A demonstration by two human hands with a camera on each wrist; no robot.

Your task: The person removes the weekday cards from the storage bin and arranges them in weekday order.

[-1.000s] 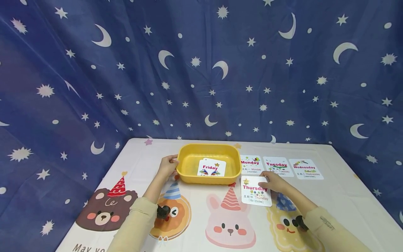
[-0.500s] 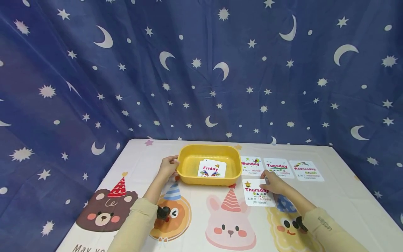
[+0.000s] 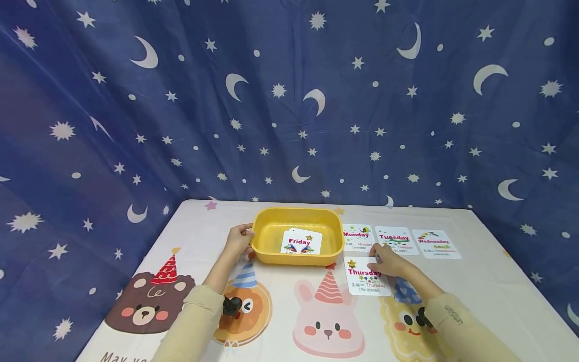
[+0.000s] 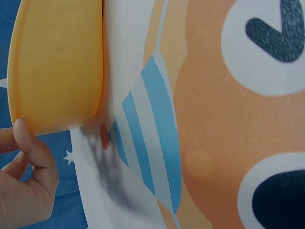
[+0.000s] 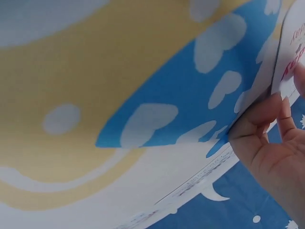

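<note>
My left hand (image 3: 238, 238) pinches the left end of a yellow plastic tub (image 3: 296, 259), thumb on the rim in the left wrist view. Inside the tub lies a Friday card (image 3: 300, 247) with another card partly hidden beneath it. A square white Thursday card (image 3: 367, 287) is just in front of the tub's right corner. My right hand (image 3: 393, 262) holds it by the upper right edge, between thumb and fingers; only part of the card (image 5: 291, 45) shows in the right wrist view.
Behind my right hand, Monday (image 3: 357, 245), Tuesday (image 3: 392, 235) and Wednesday (image 3: 436, 249) cards lie in a row right of the tub. The tablecloth (image 3: 280, 301) bears cartoon animals. A blue star-and-moon curtain (image 3: 289, 100) hangs beyond the table.
The Thursday card has moved slightly right relative to the tub and lies squarer below the Monday card, my right hand still at its edge. My left hand and the tub have stayed put.
</note>
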